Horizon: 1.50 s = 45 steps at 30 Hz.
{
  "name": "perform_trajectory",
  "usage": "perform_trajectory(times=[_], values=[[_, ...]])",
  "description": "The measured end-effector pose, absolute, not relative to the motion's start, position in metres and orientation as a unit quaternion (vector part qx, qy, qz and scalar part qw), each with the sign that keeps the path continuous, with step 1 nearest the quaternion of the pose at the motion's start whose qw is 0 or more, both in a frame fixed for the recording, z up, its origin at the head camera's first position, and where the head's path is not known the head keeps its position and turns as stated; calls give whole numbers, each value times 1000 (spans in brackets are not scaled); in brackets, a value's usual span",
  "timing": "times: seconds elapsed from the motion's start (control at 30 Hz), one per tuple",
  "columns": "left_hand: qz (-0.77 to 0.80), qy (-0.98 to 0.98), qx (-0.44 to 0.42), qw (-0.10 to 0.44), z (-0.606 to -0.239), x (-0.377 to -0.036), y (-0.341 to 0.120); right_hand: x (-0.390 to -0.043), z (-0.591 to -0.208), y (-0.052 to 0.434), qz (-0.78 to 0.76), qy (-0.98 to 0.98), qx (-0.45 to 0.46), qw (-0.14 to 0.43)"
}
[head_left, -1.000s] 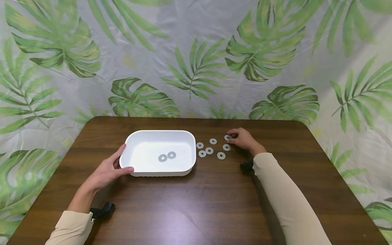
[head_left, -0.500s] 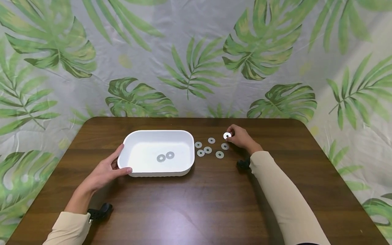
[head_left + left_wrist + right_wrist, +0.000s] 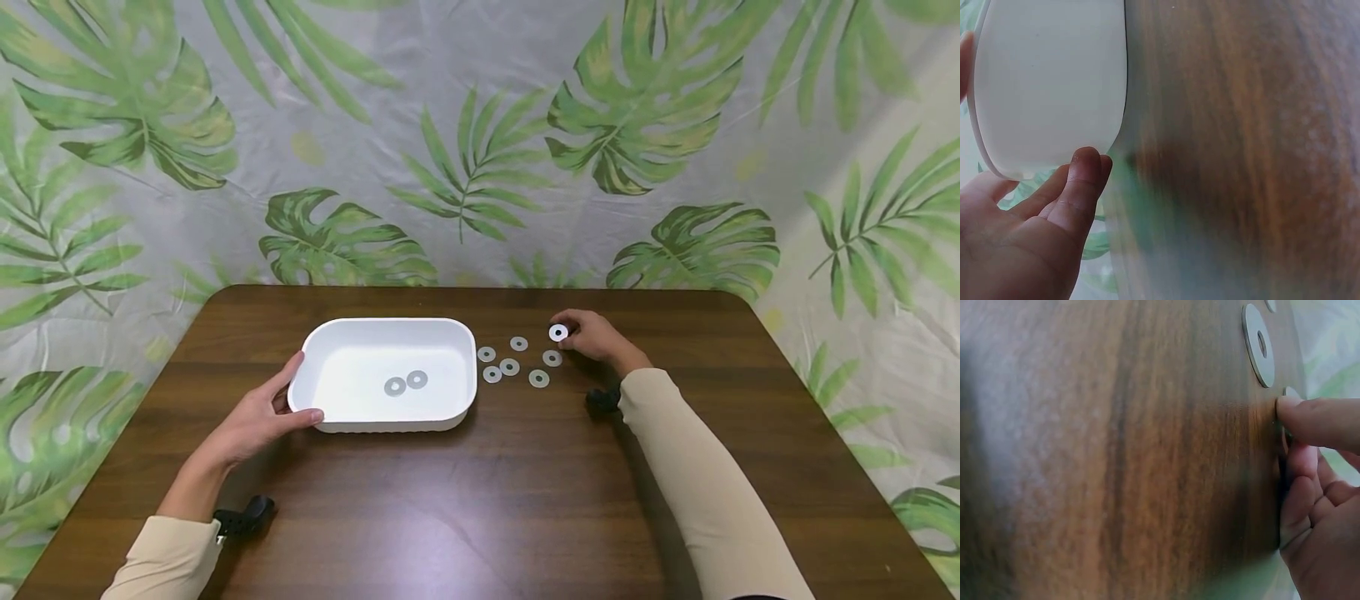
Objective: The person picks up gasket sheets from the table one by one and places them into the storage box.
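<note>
From my left wrist camera I see the white tray (image 3: 1054, 81) filling the upper left of the frame, its smooth outer wall and rounded corner facing the lens. My left hand (image 3: 1029, 231) sits at the lower left, palm toward the tray. The thumb (image 3: 1082, 181) lies against the tray's corner at its lower edge; a second fingertip (image 3: 965, 56) shows at the far left edge, against the tray's rim. The fingers appear relaxed, not curled tight. The dark wooden table (image 3: 1241, 150) covers the right of the frame, blurred. A strip of green leaf-print cloth (image 3: 1100, 250) shows beside the hand, below the tray.
</note>
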<state>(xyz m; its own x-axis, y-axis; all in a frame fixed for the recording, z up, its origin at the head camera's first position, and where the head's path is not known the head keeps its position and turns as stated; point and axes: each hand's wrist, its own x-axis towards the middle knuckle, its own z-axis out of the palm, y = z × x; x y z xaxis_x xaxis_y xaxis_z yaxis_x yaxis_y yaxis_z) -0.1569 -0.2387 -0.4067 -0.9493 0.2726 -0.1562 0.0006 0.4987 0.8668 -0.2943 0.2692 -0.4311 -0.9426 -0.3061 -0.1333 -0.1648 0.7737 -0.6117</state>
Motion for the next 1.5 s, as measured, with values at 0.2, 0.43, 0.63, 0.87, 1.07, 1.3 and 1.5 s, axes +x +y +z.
perform_trajectory(times=[0.2, 0.43, 0.63, 0.87, 1.07, 1.3, 1.5], values=[[487, 859, 78, 137, -409, -157, -240, -294, -431, 268, -299, 940, -122, 115], [483, 861, 76, 138, -409, -157, -240, -294, -430, 267, -292, 944, -103, 115], [488, 858, 82, 139, -407, -158, -238, -293, -432, 269, -312, 940, -86, 103], [497, 853, 75, 142, -408, -159, -238, -293, -432, 270, -326, 937, -85, 97], [503, 849, 73, 143, -409, -158, -239, -286, -420, 265, -323, 936, -111, 87], [505, 848, 76, 143, -411, -158, -239, -275, -400, 256, -333, 929, -135, 91], [513, 844, 83, 136, -412, -158, -239, -262, -379, 238, -346, 920, -166, 77]])
